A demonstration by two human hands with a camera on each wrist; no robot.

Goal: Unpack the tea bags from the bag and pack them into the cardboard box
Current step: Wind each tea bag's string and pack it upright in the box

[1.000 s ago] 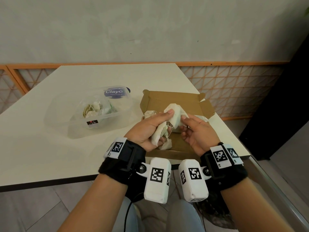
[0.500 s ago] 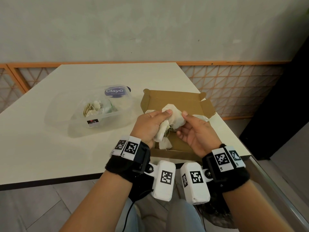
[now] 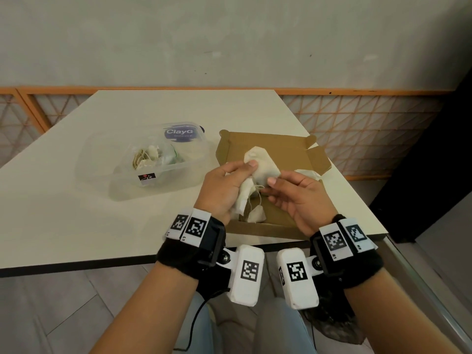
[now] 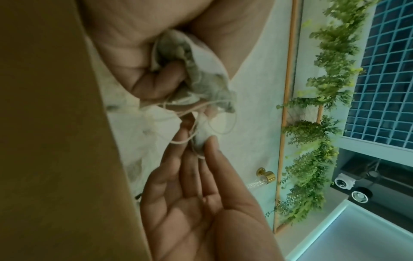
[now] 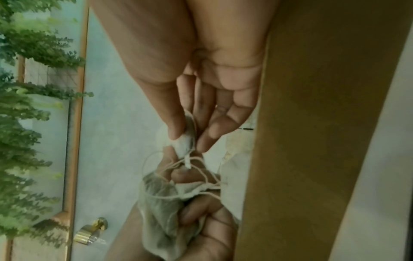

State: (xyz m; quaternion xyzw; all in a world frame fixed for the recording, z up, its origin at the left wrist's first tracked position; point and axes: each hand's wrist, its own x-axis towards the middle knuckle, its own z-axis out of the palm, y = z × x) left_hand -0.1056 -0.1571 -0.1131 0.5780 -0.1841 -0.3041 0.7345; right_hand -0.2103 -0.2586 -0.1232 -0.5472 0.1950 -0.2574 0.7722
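Note:
Above the open brown cardboard box (image 3: 286, 146) my left hand (image 3: 224, 185) grips a bunch of white tea bags (image 3: 263, 164) with tangled strings (image 4: 196, 109). My right hand (image 3: 288, 190) pinches one tea bag (image 5: 186, 141) of the bunch between thumb and fingers. The left wrist view shows the same pinched tea bag (image 4: 202, 139) below the gripped bunch (image 4: 196, 77). A loose tea bag (image 3: 256, 215) lies in the box near its front wall, and another (image 3: 309, 173) shows at the right side. The clear plastic bag (image 3: 153, 159) with more tea bags sits to the left.
A clear plastic container (image 3: 143, 162) with a blue ClayG label (image 3: 178, 132) holds the bag on the white table (image 3: 76, 213). The box lies at the table's near right corner, flaps (image 3: 318, 159) open. An orange lattice rail (image 3: 357, 129) runs behind the table.
Both hands have lifted slightly and moved farther over the box. My right hand has shifted from touching the bunch to pinching one tea bag and drawing it a little to the right.

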